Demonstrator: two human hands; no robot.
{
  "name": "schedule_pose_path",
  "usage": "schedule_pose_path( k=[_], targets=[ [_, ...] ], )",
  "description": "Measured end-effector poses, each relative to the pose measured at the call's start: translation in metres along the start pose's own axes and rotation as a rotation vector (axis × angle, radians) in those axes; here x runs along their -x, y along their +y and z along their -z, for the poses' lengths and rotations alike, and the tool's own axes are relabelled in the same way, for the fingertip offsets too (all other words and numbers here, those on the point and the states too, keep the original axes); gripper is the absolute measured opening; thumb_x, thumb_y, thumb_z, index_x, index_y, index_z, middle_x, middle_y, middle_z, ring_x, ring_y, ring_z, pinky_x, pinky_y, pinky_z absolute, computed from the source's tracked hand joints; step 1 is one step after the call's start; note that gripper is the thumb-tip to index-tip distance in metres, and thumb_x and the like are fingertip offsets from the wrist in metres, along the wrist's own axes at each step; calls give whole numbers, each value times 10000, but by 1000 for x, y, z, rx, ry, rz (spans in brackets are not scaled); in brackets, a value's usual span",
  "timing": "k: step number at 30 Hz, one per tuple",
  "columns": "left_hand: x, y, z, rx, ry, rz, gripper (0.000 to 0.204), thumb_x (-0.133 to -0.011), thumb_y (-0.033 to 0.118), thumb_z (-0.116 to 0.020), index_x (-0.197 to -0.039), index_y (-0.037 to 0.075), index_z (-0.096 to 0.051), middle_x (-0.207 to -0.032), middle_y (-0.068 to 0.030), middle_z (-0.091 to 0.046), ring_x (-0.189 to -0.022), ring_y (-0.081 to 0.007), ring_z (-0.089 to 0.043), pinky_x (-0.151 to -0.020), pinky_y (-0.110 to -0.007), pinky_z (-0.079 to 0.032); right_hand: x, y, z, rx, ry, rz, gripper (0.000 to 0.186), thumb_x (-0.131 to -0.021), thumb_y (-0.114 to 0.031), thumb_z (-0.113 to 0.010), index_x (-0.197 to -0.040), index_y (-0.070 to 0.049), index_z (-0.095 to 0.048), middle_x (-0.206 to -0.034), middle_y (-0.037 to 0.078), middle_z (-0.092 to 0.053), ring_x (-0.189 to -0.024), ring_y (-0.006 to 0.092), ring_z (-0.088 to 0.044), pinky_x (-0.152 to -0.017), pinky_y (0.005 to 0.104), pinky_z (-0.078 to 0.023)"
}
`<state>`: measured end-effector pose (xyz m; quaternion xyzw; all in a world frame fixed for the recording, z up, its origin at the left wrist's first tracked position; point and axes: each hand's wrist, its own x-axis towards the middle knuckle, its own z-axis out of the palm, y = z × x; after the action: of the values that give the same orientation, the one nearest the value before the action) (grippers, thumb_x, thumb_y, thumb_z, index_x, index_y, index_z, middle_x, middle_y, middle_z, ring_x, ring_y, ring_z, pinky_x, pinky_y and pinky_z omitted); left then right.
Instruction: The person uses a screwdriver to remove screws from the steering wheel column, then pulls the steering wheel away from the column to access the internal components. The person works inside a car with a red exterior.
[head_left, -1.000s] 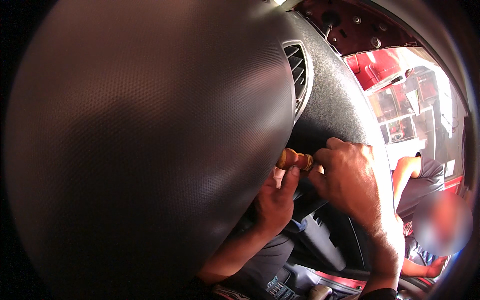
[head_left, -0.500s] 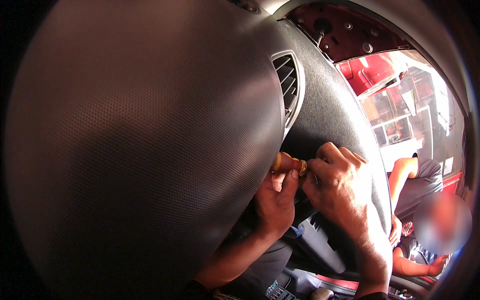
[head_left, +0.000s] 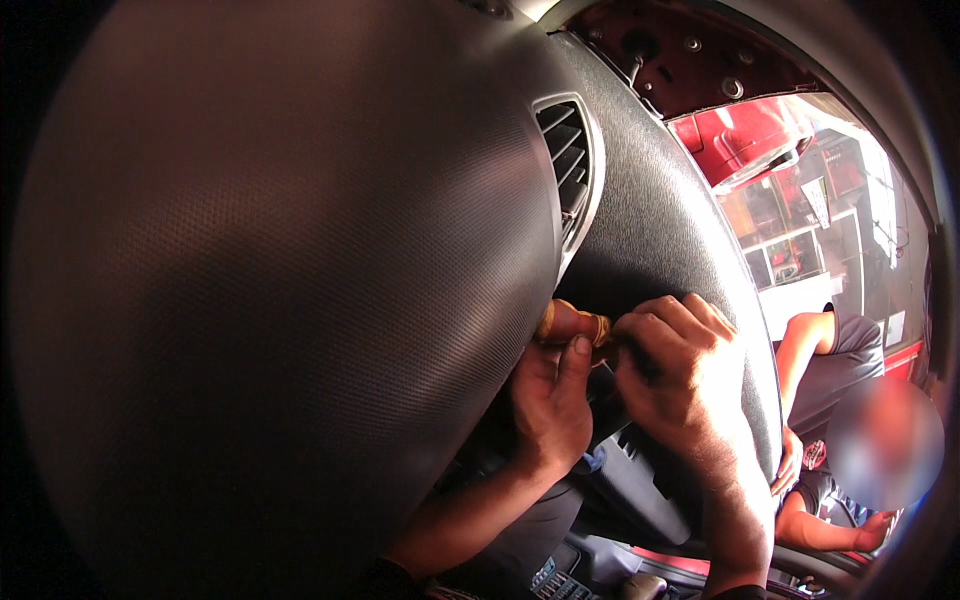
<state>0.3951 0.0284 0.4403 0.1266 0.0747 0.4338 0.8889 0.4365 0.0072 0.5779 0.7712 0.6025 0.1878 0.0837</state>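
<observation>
Seemingly mid-job, near frame centre, I have the left hand (head_left: 552, 415) holding an orange handle (head_left: 573, 322), the right hand (head_left: 680, 370) curled, its hold unclear.

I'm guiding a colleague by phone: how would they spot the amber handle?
Start at the big dark textured panel; its right edge runs down past the slatted vent. Below that, the left hand holds the amber handle, whose yellow ends set it apart from hand and panel.

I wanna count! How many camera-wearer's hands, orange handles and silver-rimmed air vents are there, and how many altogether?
Left hand and right hand: 2
Orange handle: 1
Silver-rimmed air vent: 1
Total: 4
</observation>
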Motion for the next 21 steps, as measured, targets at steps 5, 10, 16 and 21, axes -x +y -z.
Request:
schedule_pose_path(
  k=[5,10,16,21],
  targets=[
    [-3,-13,8,-5,-44,-80,122,-1034,62,-475,-1147,18,-470,-1088,-72,-522,-1005,-138,-564,-876,-294,-526,-6,-3,8,-6,-126,-23,172,-698,-34,-683,-866,-70,-668,-855,65,-659,-781,264,-624,-723,384,-493],
    [-2,-14,4,37,-18,-34,126,-1048,117,-477,-1140,32,-467,-1076,-62,-527,-995,-130,-567,-871,-294,-522,-5,-6,5,58,-124,-23,156,-697,-36,-654,-849,-69,-658,-827,67,-628,-763,276,-596,-732,402,-466],
    [-3,-16,6,45,-41,-54,144,-1045,81,-474,-1176,23,-460,-1099,-72,-524,-999,-139,-573,-871,-289,-529,-5,-10,6,61,-111,-26,134,-680,-36,-647,-809,-73,-646,-843,59,-628,-777,268,-591,-742,405,-454],
    [-4,-12,3,33,-31,-46,123,-1018,21,-482,-1140,4,-495,-1076,-79,-557,-978,-150,-594,-866,-301,-526,-3,-7,4,33,-105,-28,124,-675,-27,-640,-791,-74,-643,-863,48,-654,-758,260,-580,-738,397,-449]
  ],
)
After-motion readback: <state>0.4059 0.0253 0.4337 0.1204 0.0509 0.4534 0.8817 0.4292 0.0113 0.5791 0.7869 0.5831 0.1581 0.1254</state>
